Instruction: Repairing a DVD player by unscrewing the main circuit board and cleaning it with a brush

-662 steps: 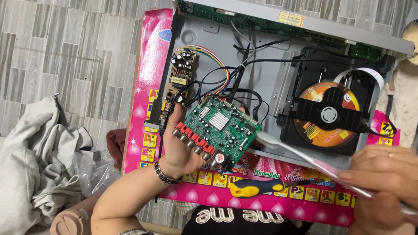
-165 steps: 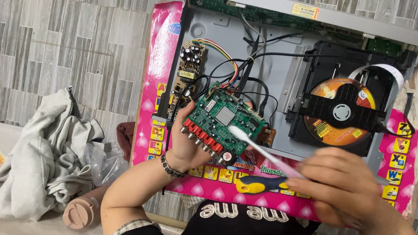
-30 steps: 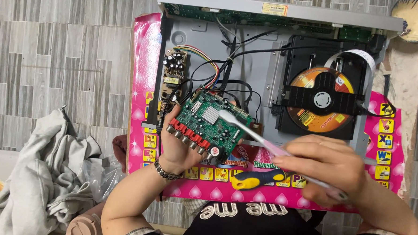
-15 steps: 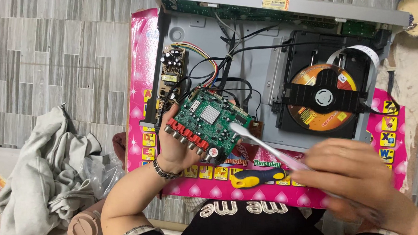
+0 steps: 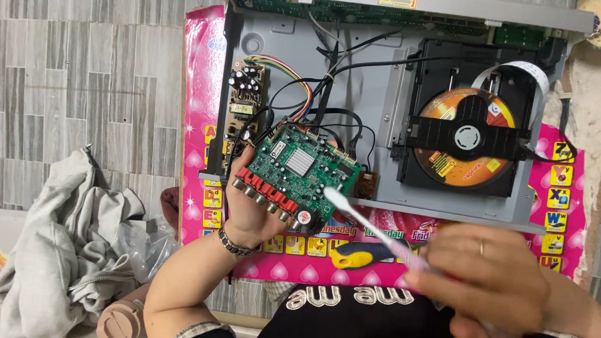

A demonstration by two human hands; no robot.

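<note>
Since half a second ago your toothbrush (image 5: 379, 230) has slid back along the green circuit board (image 5: 299, 170), so its white head now rests on the board's lower right edge rather than further in; you are brushing that corner. Your right hand (image 5: 505, 279) is clenched around the pink handle, blurred by motion. Your left hand (image 5: 258, 204) has kept its grip on the board, clasping it from beneath at the red sockets and tilting it above the open player case (image 5: 385, 91). Inside that case sit a small brown power board (image 5: 244, 102), loose black and coloured wires, and a disc drive with an orange disc (image 5: 464, 139). A yellow-handled screwdriver (image 5: 357, 254) lies on the pink mat (image 5: 202, 97).
</note>
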